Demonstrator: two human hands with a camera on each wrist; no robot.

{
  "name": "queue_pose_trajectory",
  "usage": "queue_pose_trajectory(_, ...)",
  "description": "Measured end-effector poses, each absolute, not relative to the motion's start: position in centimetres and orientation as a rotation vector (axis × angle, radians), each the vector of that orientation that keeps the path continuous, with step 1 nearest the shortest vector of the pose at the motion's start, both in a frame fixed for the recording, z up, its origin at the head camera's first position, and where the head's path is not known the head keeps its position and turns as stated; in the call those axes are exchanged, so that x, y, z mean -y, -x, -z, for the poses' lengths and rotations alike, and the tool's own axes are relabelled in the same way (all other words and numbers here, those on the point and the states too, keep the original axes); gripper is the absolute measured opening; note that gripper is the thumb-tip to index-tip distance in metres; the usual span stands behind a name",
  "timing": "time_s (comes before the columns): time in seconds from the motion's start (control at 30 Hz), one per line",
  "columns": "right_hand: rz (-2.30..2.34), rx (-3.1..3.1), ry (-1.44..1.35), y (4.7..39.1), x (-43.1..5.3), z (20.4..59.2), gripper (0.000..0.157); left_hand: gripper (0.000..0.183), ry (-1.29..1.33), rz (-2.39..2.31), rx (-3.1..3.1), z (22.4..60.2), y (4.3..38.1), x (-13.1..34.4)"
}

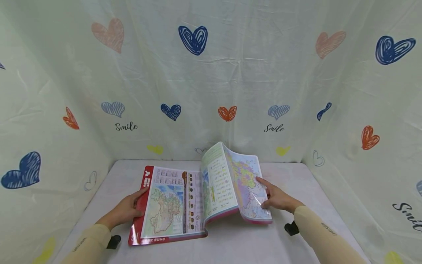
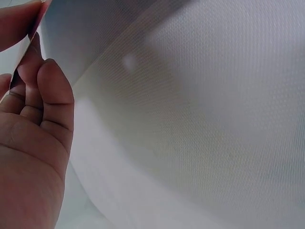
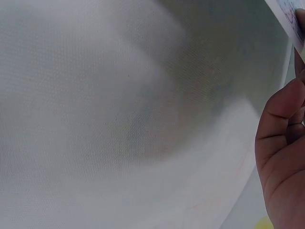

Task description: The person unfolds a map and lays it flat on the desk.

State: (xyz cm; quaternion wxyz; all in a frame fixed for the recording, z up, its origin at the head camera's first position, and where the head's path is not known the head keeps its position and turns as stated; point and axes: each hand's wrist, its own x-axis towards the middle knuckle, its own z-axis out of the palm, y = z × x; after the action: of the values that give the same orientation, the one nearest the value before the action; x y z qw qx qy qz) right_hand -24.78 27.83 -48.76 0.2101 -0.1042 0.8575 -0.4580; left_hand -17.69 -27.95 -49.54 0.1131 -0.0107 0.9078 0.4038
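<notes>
A glossy atlas [image 1: 165, 205] with a red left border and map pages lies spread open in the middle of the table, tilted up in places. My left hand [image 1: 122, 209] grips the red left edge; in the left wrist view, the thumb and curled fingers of that hand [image 2: 35, 138] lie on either side of the thin sheet. On the other side, my right hand [image 1: 280, 196] pinches the right edge of a coloured map page [image 1: 247, 183]. Between them a page with rows of text [image 1: 219, 179] rises in a peak. The right wrist view shows the curled fingers [image 3: 281, 114] at the sheet's edge.
The white table [image 1: 244, 242] is enclosed by a pale curtain [image 1: 211, 80] printed with hearts and "Smile". Its back edge runs just behind the atlas. A black strap piece [image 1: 291, 228] shows at the right wrist, another [image 1: 114, 242] at the left.
</notes>
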Motion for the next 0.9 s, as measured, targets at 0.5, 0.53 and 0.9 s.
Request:
queue_pose_trajectory(0.5,1.283,-2.370,0.270,24.6,-28.8,48.9,0.108,0.096,0.038,-1.167,-2.665,49.4,17.5,28.3)
queue_pose_trajectory(0.53,1.282,-2.372,0.266,24.6,-28.8,48.9,0.108,0.096,0.038,-1.163,-2.667,49.4,17.5,28.3)
queue_pose_trajectory(0.9,1.224,-2.434,0.187,24.8,-29.5,49.6,0.109,0.096,0.045,-1.170,-2.661,49.3,17.5,28.5)
